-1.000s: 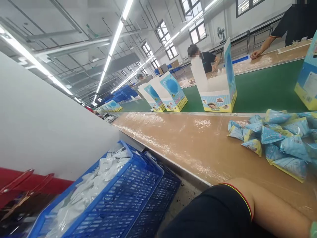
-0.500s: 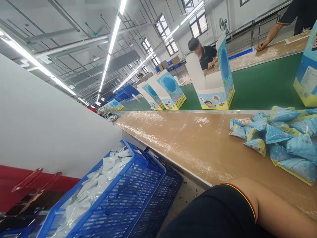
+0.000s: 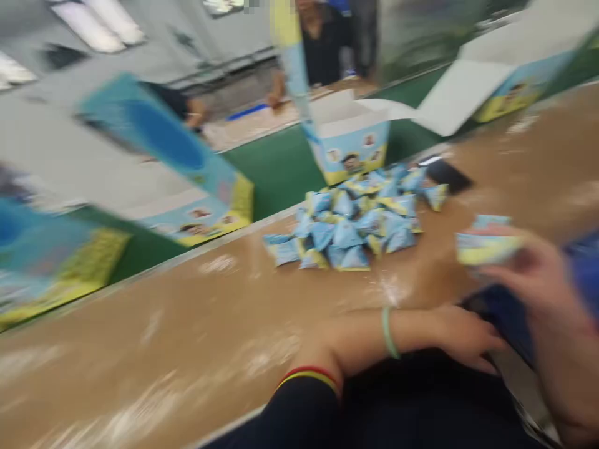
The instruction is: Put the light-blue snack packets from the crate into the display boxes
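Observation:
My right hand (image 3: 545,280), blurred, pinches a small blue-and-yellow packet (image 3: 486,249) above the table's near edge at the right. Behind it shows the top of a second light-blue packet (image 3: 491,220), seemingly in the same grasp. My left hand (image 3: 465,340), with a pale green bangle (image 3: 389,333) on its wrist, hangs low by the near edge. Its fingers look loosely spread and I see nothing in them. A heap of puffy blue-and-yellow packets (image 3: 346,231) lies on the brown tabletop (image 3: 210,324), beyond my left forearm.
Behind the heap, an open printed carton (image 3: 355,146) stands at the green conveyor belt (image 3: 276,156). More open cartons (image 3: 201,212) flank it. A dark flat object (image 3: 447,174) lies right of the heap. A blue crate (image 3: 584,268) shows at the right edge. People sit across the belt.
The view has swung right, away from the blue crates of white packets. The packet heap is now central. Both my hands have come into view, the right one with a packet.

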### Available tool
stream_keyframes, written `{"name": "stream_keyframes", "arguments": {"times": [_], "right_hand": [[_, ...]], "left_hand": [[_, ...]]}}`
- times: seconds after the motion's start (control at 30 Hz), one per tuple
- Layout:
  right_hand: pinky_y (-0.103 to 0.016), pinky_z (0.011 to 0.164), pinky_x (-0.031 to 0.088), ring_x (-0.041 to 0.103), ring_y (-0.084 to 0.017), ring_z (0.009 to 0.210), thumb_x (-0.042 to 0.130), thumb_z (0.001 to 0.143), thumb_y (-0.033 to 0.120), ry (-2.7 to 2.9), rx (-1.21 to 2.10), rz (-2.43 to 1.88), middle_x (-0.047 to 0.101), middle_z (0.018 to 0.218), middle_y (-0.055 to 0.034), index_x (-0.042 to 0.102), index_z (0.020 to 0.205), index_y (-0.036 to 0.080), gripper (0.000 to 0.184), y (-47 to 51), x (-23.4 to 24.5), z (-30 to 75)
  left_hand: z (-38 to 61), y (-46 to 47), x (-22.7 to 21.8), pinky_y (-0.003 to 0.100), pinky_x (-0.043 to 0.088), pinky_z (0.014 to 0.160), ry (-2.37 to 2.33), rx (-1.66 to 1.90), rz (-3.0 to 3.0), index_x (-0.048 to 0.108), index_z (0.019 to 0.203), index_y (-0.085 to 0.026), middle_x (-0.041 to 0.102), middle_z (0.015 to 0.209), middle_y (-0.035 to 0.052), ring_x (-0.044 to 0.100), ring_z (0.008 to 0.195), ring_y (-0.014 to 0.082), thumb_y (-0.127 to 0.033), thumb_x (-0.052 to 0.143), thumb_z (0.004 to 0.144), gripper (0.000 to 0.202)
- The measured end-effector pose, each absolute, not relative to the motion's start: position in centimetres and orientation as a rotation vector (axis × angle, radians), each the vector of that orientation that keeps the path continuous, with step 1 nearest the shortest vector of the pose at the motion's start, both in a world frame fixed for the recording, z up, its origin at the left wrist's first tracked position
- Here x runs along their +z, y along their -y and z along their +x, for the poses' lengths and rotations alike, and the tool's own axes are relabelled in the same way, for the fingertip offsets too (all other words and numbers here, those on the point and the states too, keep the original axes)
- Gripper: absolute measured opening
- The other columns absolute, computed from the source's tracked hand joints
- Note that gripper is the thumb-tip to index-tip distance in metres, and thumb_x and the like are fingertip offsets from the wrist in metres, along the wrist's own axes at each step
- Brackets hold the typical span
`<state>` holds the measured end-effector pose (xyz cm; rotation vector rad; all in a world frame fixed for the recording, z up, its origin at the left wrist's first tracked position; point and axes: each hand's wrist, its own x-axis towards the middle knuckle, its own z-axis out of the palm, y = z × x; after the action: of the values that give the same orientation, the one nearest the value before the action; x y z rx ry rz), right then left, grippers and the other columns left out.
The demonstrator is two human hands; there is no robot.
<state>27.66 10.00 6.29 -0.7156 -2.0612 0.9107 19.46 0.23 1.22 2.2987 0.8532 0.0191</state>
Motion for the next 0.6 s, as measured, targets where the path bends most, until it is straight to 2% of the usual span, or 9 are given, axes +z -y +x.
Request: {"name": "stream_keyframes", "arguments": {"times": [0.03,0.07,0.17,0.27,0.4,0.47,0.53,0.6], "right_hand": [[-0.056,0.109,0.046,0.066,-0.033,0.113,0.082,0.075,0.056,2.143,0.845,-0.725,0.074,0.115,-0.0089,0.074,0.110,0.032,0.043,-9.7,6.5,28.6],[-0.058,0.113,0.042,0.066,-0.034,0.113,0.082,0.074,0.057,2.230,0.793,-0.718,0.075,0.113,-0.0088,0.075,0.109,0.031,0.044,-9.5,6.5,29.0],[-0.063,0.121,0.030,0.065,-0.033,0.119,0.078,0.077,0.058,2.386,0.696,-0.693,0.074,0.118,-0.0098,0.074,0.113,0.026,0.048,-9.3,5.4,29.0],[-0.064,0.125,0.016,0.063,-0.031,0.123,0.079,0.078,0.055,2.376,0.536,-0.740,0.072,0.121,-0.0101,0.073,0.116,0.026,0.048,-9.1,4.8,28.8],[-0.070,0.123,0.008,0.056,-0.034,0.131,0.078,0.080,0.049,2.346,0.354,-0.861,0.069,0.126,-0.0110,0.071,0.116,0.024,0.044,-10.6,4.5,29.1],[-0.076,0.119,0.007,0.039,-0.042,0.144,0.081,0.076,0.049,2.392,0.261,-0.919,0.059,0.141,-0.0138,0.073,0.105,0.022,0.041,-12.5,3.9,29.4],[-0.078,0.116,0.015,0.026,-0.047,0.149,0.082,0.072,0.052,2.432,0.212,-0.965,0.049,0.152,-0.0151,0.073,0.097,0.020,0.042,-14.8,3.0,29.8],[-0.072,0.116,0.028,0.032,-0.046,0.146,0.081,0.072,0.054,2.448,0.213,-0.993,0.050,0.149,-0.0163,0.072,0.100,0.020,0.045,-16.8,2.1,30.3]], "left_hand": [[19.4,-0.3,1.5,0.038,0.052,0.099,-0.816,0.012,2.346,0.058,0.136,-0.018,0.061,0.136,0.0117,0.062,0.118,0.0257,-0.046,0.055,0.096,0.049],[19.1,-0.3,1.6,0.042,0.052,0.100,-0.824,0.018,2.377,0.057,0.137,-0.018,0.062,0.135,0.0124,0.062,0.119,0.0281,-0.046,0.055,0.096,0.049],[17.9,-0.4,1.5,0.045,0.050,0.100,-0.834,0.043,2.403,0.057,0.136,-0.019,0.064,0.132,0.0124,0.061,0.120,0.0306,-0.044,0.057,0.094,0.049],[17.7,-0.1,1.6,0.045,0.050,0.099,-0.847,0.024,2.403,0.060,0.134,-0.022,0.065,0.129,0.0107,0.061,0.119,0.0303,-0.045,0.057,0.094,0.046],[18.1,0.3,1.8,0.042,0.051,0.097,-0.828,-0.010,2.425,0.057,0.138,-0.021,0.064,0.131,0.0106,0.063,0.115,0.0290,-0.046,0.055,0.095,0.050],[18.2,0.2,1.7,0.042,0.051,0.096,-0.819,-0.013,2.436,0.055,0.140,-0.019,0.064,0.130,0.0118,0.063,0.113,0.0291,-0.047,0.053,0.096,0.052],[18.2,0.0,1.5,0.042,0.051,0.096,-0.818,-0.001,2.441,0.055,0.139,-0.017,0.064,0.130,0.0128,0.062,0.113,0.0290,-0.047,0.054,0.096,0.053],[18.2,0.0,1.4,0.042,0.051,0.095,-0.816,0.000,2.443,0.056,0.139,-0.017,0.064,0.131,0.0129,0.062,0.112,0.0292,-0.048,0.053,0.096,0.054]]}}
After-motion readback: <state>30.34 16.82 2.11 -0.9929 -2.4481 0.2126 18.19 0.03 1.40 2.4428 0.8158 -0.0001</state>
